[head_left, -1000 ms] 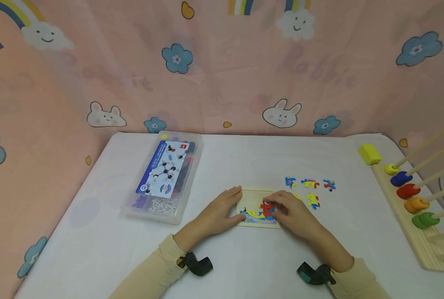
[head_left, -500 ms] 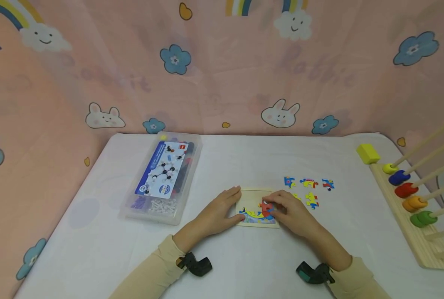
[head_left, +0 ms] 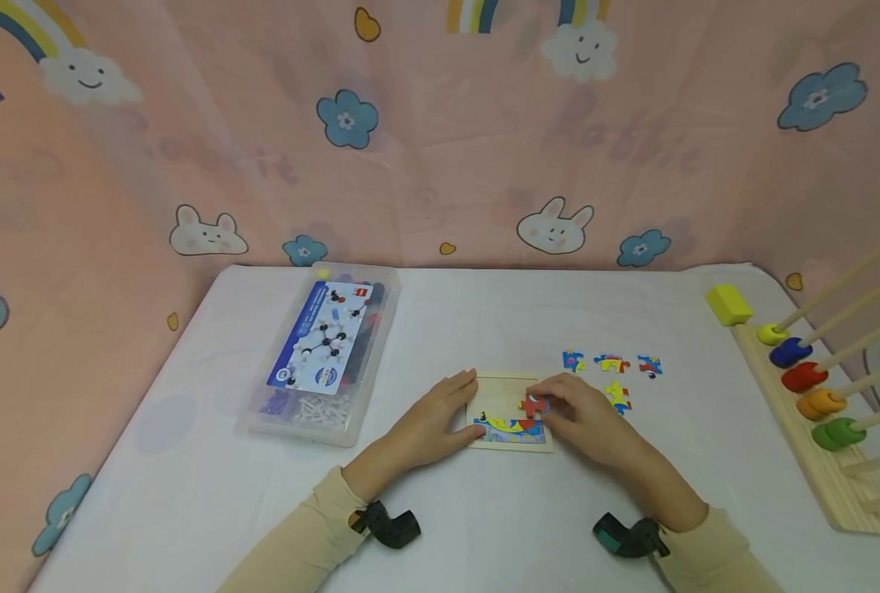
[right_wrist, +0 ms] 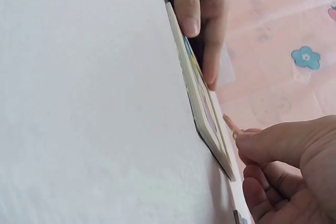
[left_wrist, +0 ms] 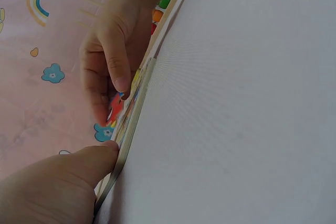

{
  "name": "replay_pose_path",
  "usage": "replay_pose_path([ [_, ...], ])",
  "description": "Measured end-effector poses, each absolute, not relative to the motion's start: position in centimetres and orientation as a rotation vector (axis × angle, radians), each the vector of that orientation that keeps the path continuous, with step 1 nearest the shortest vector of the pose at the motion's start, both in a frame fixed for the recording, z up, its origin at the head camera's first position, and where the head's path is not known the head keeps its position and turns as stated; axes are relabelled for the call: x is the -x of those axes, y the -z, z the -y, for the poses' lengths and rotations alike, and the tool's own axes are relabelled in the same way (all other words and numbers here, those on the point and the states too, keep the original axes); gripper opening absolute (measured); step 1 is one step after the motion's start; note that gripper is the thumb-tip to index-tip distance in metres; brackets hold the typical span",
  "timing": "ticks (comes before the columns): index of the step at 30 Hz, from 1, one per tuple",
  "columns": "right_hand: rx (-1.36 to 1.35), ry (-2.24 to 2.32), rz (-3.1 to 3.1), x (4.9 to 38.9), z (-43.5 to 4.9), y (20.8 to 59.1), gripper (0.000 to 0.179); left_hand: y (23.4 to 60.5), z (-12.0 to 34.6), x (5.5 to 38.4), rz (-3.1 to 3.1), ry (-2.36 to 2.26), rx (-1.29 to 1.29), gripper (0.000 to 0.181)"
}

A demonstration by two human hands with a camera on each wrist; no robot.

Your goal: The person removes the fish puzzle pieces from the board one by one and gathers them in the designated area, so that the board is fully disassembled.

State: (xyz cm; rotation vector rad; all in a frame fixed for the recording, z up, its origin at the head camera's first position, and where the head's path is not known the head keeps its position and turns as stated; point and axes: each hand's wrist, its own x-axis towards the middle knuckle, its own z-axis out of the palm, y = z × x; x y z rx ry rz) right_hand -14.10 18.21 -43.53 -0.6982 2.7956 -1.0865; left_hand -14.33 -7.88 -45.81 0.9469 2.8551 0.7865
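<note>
A shallow wooden puzzle tray [head_left: 503, 389] lies on the white table, its lower part filled with blue and yellow pieces [head_left: 510, 430]. My left hand [head_left: 428, 424] rests along the tray's left side, thumb on its lower left edge and fingers at the upper left corner. Between thumb and fingers my right hand [head_left: 588, 416] pinches a red puzzle piece [head_left: 533, 405] at the tray's right side. In the right wrist view the pinched piece [right_wrist: 231, 124] stands tilted, apart from the tray surface. Loose puzzle pieces [head_left: 613, 363] lie beyond the right hand, one of them [head_left: 618, 397] close to its knuckles.
A clear plastic case [head_left: 321, 354] with a molecule-model label stands to the left. On the right is a wooden frame [head_left: 818, 436] with coloured rings on slanting pegs, and a yellow block [head_left: 729, 305] at its far end. A pink patterned cloth [head_left: 440, 148] hangs behind the table.
The right hand has lifted the red piece off the lower row and shifted it slightly up and right, uncovering the pieces beneath. The left hand stays in place.
</note>
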Motion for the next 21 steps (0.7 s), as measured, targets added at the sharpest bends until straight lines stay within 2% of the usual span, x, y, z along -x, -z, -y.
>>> replay_pose_path([
  [21, 0.406, 1.048, -2.847, 13.7, -27.8, 42.3, 0.033, 45.7, 7.9, 14.3, -2.855, -0.793, -0.959, 0.070],
])
